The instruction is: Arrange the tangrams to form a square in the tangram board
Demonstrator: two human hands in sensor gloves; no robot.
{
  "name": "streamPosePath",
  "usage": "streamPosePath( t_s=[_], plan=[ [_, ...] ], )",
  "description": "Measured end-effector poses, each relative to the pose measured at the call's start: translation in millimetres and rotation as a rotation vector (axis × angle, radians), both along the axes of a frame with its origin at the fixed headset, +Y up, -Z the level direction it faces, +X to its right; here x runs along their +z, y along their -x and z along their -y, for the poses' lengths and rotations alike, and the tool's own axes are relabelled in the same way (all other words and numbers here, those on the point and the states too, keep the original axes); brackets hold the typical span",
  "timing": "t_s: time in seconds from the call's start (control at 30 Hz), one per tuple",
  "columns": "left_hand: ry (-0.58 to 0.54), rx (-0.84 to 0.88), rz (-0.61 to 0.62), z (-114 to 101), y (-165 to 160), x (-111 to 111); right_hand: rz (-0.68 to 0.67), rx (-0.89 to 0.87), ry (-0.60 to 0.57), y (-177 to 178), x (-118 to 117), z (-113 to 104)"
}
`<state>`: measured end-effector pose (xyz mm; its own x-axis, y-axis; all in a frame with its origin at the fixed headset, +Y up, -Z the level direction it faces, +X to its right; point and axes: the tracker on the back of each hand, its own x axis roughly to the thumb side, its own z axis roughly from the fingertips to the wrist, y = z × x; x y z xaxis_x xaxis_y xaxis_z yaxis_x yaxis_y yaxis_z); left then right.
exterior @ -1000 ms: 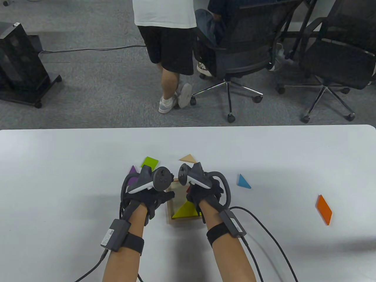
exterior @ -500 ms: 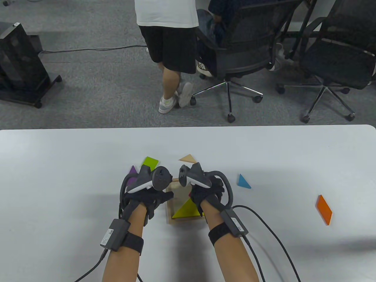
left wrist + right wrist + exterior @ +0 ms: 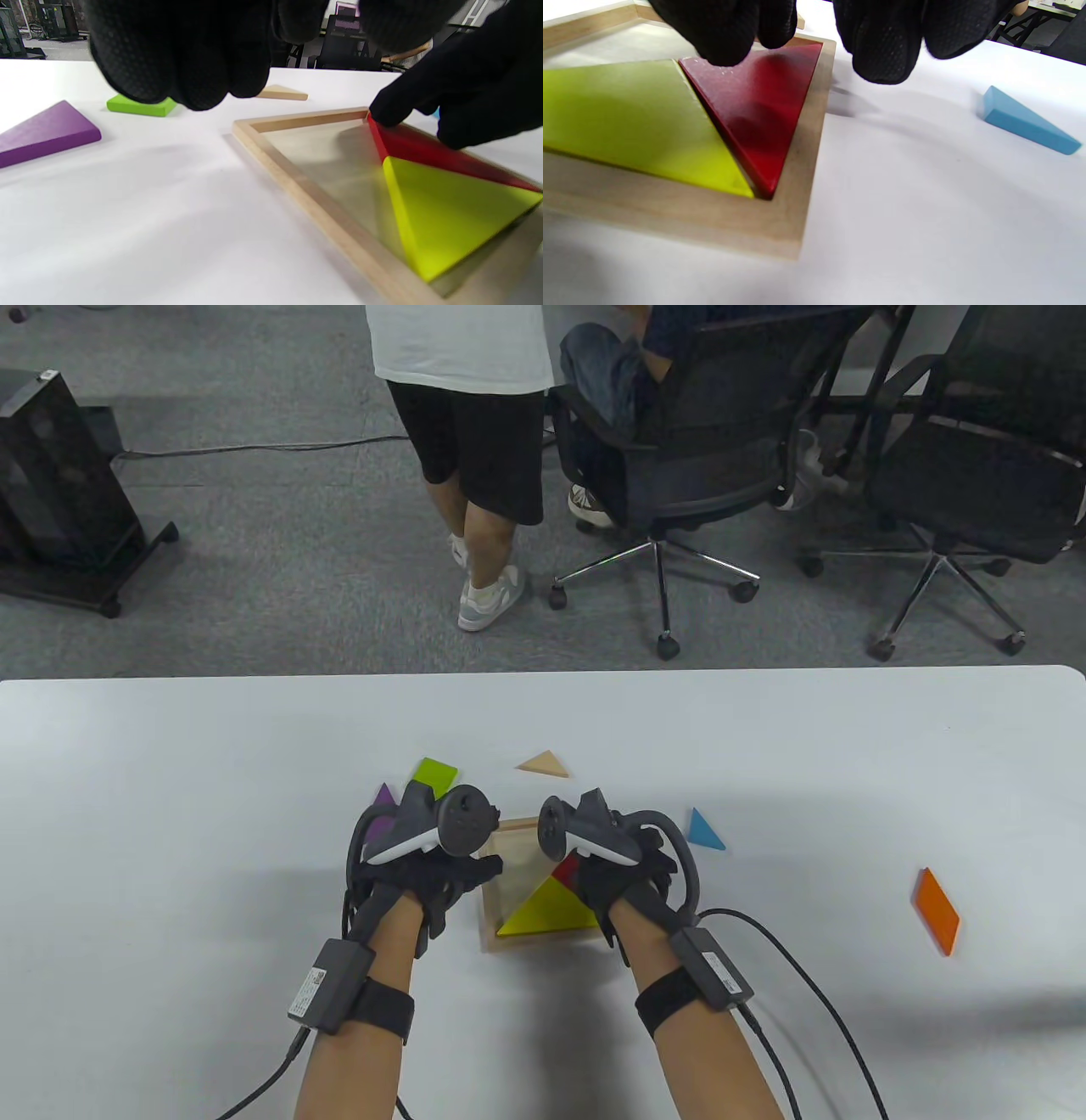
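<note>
Grey carpet floor (image 3: 254,585); cable (image 3: 254,447) crosses it. Black cabinet on casters (image 3: 59,492) left. Two black office chairs (image 3: 704,415) (image 3: 976,466) behind white table (image 3: 764,729).

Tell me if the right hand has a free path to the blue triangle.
Probably yes. The blue triangle lies alone on bare table just right of the right hand, with nothing between them. The hand's fingers sit at the red triangle and look free to leave.
</note>
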<state>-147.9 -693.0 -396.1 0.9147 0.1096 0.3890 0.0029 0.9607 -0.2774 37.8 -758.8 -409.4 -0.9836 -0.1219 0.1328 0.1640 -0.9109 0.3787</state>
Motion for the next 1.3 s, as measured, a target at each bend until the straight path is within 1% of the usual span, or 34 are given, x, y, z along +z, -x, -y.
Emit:
streamPosePath(
  t_s=[0.17, 0.4, 0.57, 0.67, 0.77, 0.9, 0.97, 1.1, 1.3],
  plan=[
    [-0.065, 0.056, 0.002, -20, 2, 5, -0.012, -0.016, -0.029, -8, 11, -3],
    [-0.155, 0.080, -0.004, -49, 7, 15, -0.012, -0.042, -0.055, -18, 23, -9],
    [-0.190, 0.079, -0.047, -61, 15, 16, -0.010, -0.060, -0.074, -24, 29, -17],
    [-0.188, 0.079, -0.104, -64, 25, 12, -0.014, -0.073, -0.091, -26, 32, -21],
    [-0.167, 0.065, -0.175, -62, 36, 4, -0.015, -0.095, -0.096, -27, 34, -24],
    [-0.137, 0.052, -0.266, -52, 51, -9, -0.025, -0.113, -0.096, -26, 35, -22],
    [-0.118, 0.024, -0.324, -43, 60, -16, -0.030, -0.123, -0.093, -25, 36, -21],
    [-0.076, -0.032, -0.400, -24, 73, -28, -0.031, -0.146, -0.094, -26, 38, -23],
    [0.008, -0.117, -0.446, 7, 81, -44, -0.029, -0.175, -0.100, -32, 39, -25]
  ],
)
